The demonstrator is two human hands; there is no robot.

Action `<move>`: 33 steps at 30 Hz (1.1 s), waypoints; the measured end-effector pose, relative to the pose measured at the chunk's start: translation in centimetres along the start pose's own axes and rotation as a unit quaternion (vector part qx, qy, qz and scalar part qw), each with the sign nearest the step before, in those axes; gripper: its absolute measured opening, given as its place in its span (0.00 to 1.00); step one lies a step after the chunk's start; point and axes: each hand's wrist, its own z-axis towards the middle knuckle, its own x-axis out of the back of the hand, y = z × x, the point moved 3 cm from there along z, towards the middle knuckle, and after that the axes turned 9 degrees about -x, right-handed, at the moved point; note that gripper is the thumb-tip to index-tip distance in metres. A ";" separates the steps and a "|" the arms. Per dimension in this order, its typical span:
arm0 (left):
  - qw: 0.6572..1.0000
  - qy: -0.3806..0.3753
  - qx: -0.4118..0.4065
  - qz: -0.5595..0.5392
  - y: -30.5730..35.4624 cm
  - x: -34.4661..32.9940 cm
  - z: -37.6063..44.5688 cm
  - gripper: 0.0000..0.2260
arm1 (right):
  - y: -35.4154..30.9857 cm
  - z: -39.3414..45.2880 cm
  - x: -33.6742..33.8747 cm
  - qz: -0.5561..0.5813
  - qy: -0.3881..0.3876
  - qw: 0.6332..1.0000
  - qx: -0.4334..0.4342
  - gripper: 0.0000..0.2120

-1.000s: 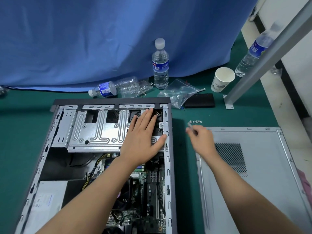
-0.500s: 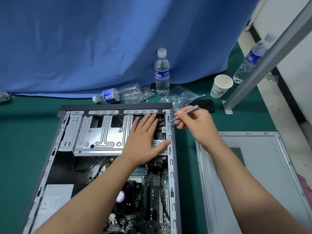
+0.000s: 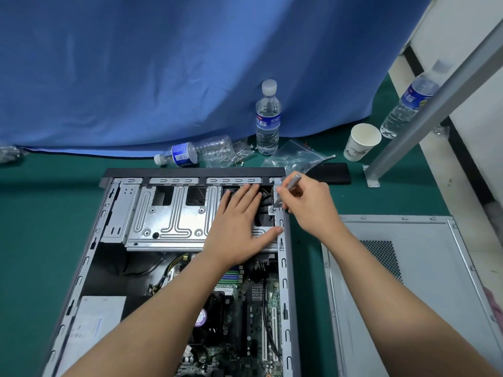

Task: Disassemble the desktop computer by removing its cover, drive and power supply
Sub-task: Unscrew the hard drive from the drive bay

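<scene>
Right hand (image 3: 310, 202) has swung its screwdriver (image 3: 289, 189) onto the screw (image 3: 271, 210) at the case's (image 3: 285, 268) 1 o'clock corner, pinching the shaft. Left hand (image 3: 239, 227) presses flat, fingers straight, on the drive cage (image 3: 174, 213). Drive step; next likely needs turning.

Item count:
- Hands: two, left (image 3: 239, 227) and right (image 3: 310, 205).
- Screwdriver (image 3: 290, 186): one.
- Case (image 3: 284, 268): one.
- Cover (image 3: 435, 281): one.
- Bottles: three; one upright (image 3: 268, 118), one lying flat (image 3: 187, 153), one behind the metal post (image 3: 408, 104).
- Cup (image 3: 360, 142): one.
- Plastic bags: two, (image 3: 294, 156) and (image 3: 239, 155).
</scene>
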 end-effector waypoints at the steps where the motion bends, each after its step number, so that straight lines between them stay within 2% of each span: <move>1: 1.000 0.000 0.000 0.000 0.0 0.0 0.0 0.42 | -0.1 0.0 0.0 -0.007 0.000 1.000 0.004 0.09; 15: 1.000 0.007 0.002 -0.001 -0.1 -0.3 0.1 0.43 | -1.9 0.3 -0.2 -0.099 -0.030 0.994 0.026 0.07; 25: 1.000 0.010 0.000 -0.006 0.0 -0.2 0.1 0.42 | -2.8 0.6 -0.3 -0.182 -0.040 0.982 0.019 0.10; 30: 1.000 0.007 0.001 -0.006 0.0 -0.1 0.1 0.42 | -3.1 1.6 -0.2 -0.177 -0.095 0.979 -0.042 0.09; 33: 1.000 0.007 0.000 -0.006 0.0 -0.1 0.1 0.42 | -3.6 2.3 -0.3 -0.201 -0.144 0.968 -0.037 0.08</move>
